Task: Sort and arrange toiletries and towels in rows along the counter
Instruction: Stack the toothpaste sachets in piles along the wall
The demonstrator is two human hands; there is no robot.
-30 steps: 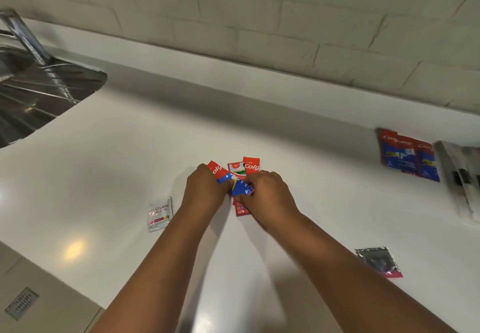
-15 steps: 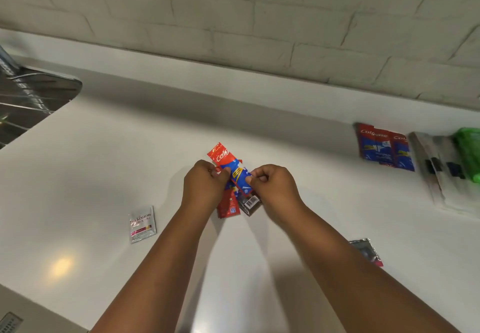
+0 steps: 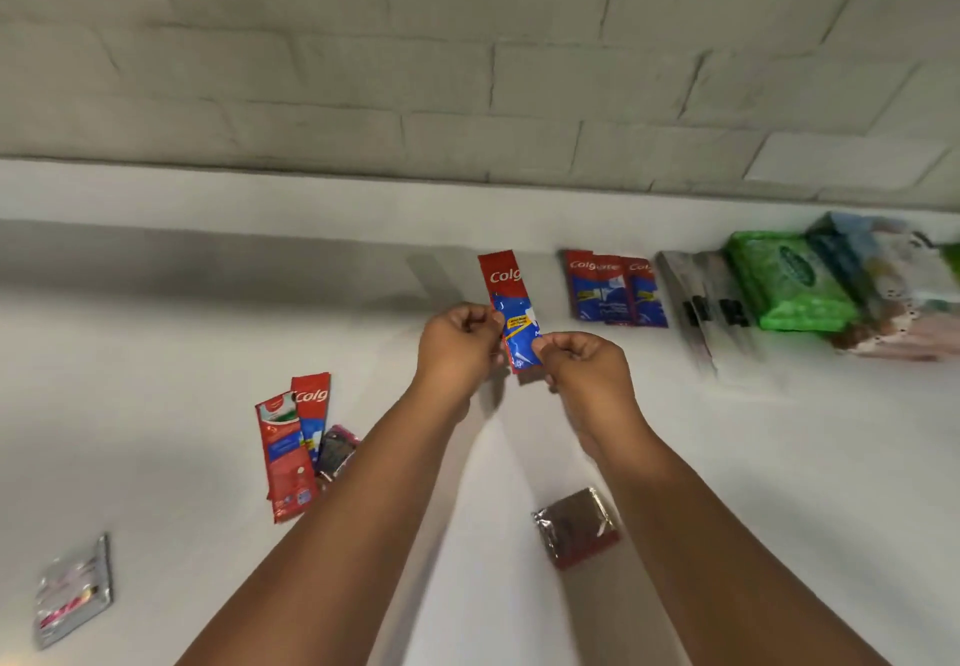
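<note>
White worktop (image 3: pixel 156 353) seen from above, with a pale brick wall (image 3: pixel 467 67) along its far edge. Near left corner: a silvery sachet (image 3: pixel 72 590) with pink print, lying flat and blurred. Right of it and farther back: a loose cluster of two red toothpaste sachets (image 3: pixel 288 452) overlapping each other, with a dark sachet (image 3: pixel 337 449) tucked against their right side. Centre: the left hand (image 3: pixel 457 348) and the right hand (image 3: pixel 587 369) together hold one red-and-blue toothpaste sachet (image 3: pixel 509 312) upright above the worktop. The left grip pinches its left edge with curled fingers; the right grip pinches its lower right corner in the same way. Near centre, just beside the right forearm: a dark foil sachet (image 3: pixel 574 525) with a red edge, lying flat. Far right, along the back of the worktop: a row of overlapping red-and-blue toothpaste sachets (image 3: pixel 613 291); next to these a clear packet (image 3: pixel 711 301) with dark marks; then a green pack (image 3: pixel 784 280) leaning over it; and last a blurred pale package (image 3: pixel 893 286) at the frame edge.
</note>
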